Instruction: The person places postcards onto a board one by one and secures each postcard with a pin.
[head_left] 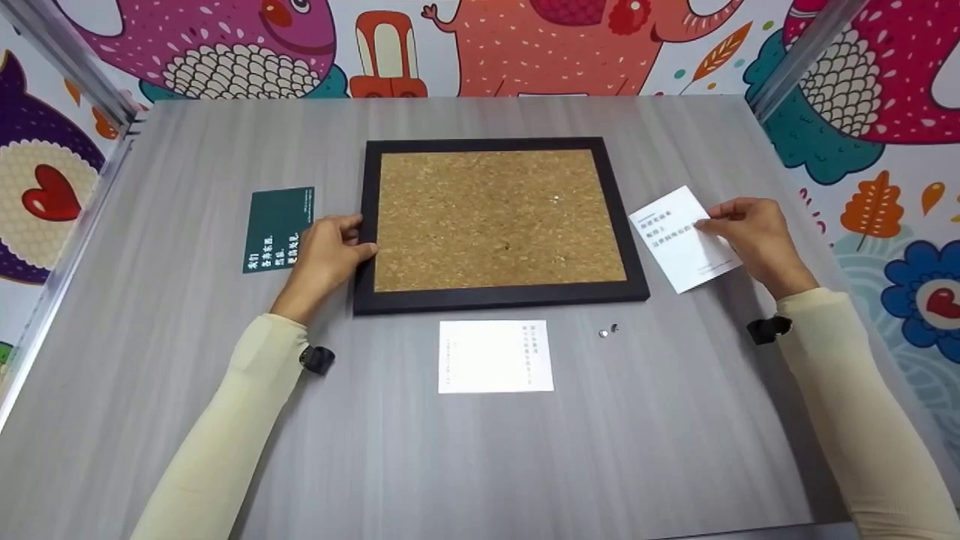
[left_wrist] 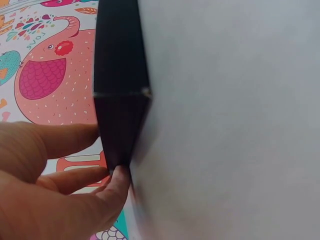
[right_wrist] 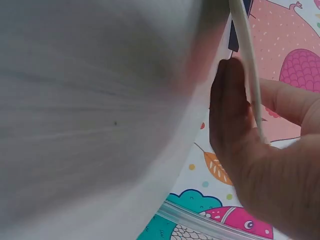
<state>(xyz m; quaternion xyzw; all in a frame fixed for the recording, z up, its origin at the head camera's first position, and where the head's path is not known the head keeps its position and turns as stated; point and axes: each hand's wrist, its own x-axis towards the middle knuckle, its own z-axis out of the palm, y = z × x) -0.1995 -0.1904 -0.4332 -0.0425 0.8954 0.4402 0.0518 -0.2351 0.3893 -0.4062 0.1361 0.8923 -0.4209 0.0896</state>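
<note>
A cork board in a black frame lies flat at the centre of the grey wood-grain surface.

Left hand: positioned at the left edge of the cork board. The thumb lies on top of the frame rail and the fingers curl against its outer side, so the grip is closed on the frame. The left wrist view confirms this: fingertips press the dark frame edge from the side.

Right hand: positioned just right of the cork board, apart from the frame. It pinches a white card with printed text, thumb and fingers closed on the card's right portion. The card sits tilted, its near end close to the surface and its left corner near the frame's right rail. In the right wrist view the card's thin edge runs between thumb and fingers.

Other items on the surface:
- A dark green card with white text lies flat just left of the left hand.
- A second white card lies flat in front of the cork board's near rail.
- Two small metal pins lie right of that card, near the frame's front right corner.

Both forearms wear cream sleeves. Colourful cartoon-animal panels surround the surface.
</note>
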